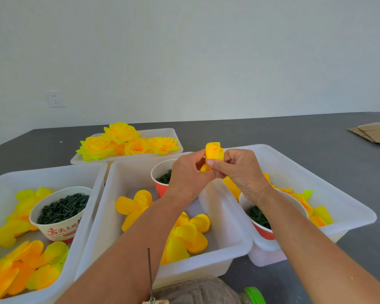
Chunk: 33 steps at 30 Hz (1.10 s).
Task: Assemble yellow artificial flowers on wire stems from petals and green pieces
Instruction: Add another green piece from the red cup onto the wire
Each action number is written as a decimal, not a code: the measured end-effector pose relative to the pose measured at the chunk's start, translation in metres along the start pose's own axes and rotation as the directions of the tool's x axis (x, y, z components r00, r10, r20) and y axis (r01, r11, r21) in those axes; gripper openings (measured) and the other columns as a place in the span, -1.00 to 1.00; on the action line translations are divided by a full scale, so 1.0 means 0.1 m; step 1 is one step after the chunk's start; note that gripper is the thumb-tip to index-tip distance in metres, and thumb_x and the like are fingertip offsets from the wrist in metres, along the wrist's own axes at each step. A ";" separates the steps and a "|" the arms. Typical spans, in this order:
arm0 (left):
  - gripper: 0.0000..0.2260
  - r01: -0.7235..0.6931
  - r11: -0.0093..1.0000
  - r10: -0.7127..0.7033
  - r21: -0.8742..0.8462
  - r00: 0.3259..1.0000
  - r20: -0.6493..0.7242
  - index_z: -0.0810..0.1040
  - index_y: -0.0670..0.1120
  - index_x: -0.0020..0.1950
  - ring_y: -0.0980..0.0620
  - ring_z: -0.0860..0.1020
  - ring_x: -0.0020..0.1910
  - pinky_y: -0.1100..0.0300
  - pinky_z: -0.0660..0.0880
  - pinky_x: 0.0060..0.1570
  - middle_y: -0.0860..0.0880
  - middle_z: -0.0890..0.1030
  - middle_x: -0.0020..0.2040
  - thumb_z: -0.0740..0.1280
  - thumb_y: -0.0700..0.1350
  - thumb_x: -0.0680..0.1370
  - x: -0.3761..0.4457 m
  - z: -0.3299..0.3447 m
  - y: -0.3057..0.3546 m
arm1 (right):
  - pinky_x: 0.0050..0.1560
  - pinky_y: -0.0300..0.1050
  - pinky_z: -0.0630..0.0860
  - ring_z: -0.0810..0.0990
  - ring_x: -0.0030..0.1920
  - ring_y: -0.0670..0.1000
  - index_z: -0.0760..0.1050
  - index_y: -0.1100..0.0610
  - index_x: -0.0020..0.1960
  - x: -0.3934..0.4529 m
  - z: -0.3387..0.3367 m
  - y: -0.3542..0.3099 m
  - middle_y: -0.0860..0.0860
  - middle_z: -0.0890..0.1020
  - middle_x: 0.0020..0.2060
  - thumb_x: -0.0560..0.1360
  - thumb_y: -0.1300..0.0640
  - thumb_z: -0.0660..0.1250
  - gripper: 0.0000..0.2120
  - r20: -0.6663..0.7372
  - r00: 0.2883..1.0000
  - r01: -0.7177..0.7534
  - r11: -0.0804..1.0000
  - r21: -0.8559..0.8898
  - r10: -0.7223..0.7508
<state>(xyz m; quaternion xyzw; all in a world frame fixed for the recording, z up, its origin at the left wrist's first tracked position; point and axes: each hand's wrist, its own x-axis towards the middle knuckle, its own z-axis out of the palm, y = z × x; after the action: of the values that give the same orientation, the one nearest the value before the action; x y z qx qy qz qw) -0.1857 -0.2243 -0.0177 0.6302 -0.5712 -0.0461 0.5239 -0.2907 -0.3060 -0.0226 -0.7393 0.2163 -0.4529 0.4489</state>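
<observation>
Both hands meet above the middle tub, fingers curled round one rolled yellow fabric petal bud [214,152]. The left hand [188,172] pinches its lower end while the right hand [239,170] wraps thumb and fingertips round its side, probably to keep the roll tight while the flower's centre is formed. No wire stem shows between the fingers.

Below them the middle white plastic tub [228,218] holds loose flat yellow petal pieces [138,205] and a red paper cup of dark green bits [164,174]. The right white plastic tub [316,174] holds more yellow petals and a red-and-white paper cup of green pieces [259,218], all within easy reach. The left white plastic tub [13,178] carries orange-yellow petals and a printed paper bowl of dark green pegs [62,209]. Behind, a shallow white tray [158,133] bears the finished yellow flowers [121,132]. A thin dark wire [150,273] stands upright near the bottom edge
</observation>
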 end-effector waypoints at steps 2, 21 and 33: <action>-0.89 0.010 0.997 -0.010 -0.073 1.000 0.000 0.65 -0.14 -0.07 -0.05 0.54 -0.28 0.03 0.50 -0.19 -0.14 0.65 -0.23 0.46 -0.17 0.43 0.01 -0.01 0.00 | -0.42 -0.37 0.46 0.54 -0.50 -0.19 0.54 0.04 -0.48 0.00 0.00 -0.02 -0.07 0.59 -0.55 0.34 0.20 0.49 -0.73 -0.012 1.000 -0.006 0.999 0.049 0.006; -0.91 0.355 0.789 -0.436 -0.502 0.899 -0.049 0.60 -0.07 -0.17 -0.01 0.62 -0.29 0.14 0.61 -0.34 -0.09 0.63 -0.23 0.35 -0.17 0.53 0.01 -0.03 0.07 | -0.20 -0.12 0.61 0.63 -0.28 -0.01 0.55 0.38 -0.17 0.00 0.00 0.02 0.14 0.66 -0.32 0.44 0.30 0.39 -0.89 0.086 0.996 -0.022 0.998 0.063 0.016; -0.83 0.368 0.815 -0.531 -0.447 0.784 -0.323 0.50 -0.08 -0.33 -0.06 0.42 -0.29 0.04 0.45 -0.29 -0.18 0.52 -0.28 0.35 -0.20 0.47 0.08 -0.10 -0.07 | -0.45 -0.24 0.54 0.60 -0.47 -0.08 0.47 0.22 -0.22 0.05 -0.07 -0.04 -0.02 0.63 -0.47 0.39 0.40 0.40 -0.85 -0.155 0.964 -0.160 0.933 0.322 0.218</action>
<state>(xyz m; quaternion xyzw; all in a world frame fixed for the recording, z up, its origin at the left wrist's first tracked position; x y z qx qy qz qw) -0.1713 -0.2255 -0.0138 0.6366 -0.2516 -0.1344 0.7165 -0.2948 -0.3114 -0.0157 -0.5901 0.2550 -0.5032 0.5775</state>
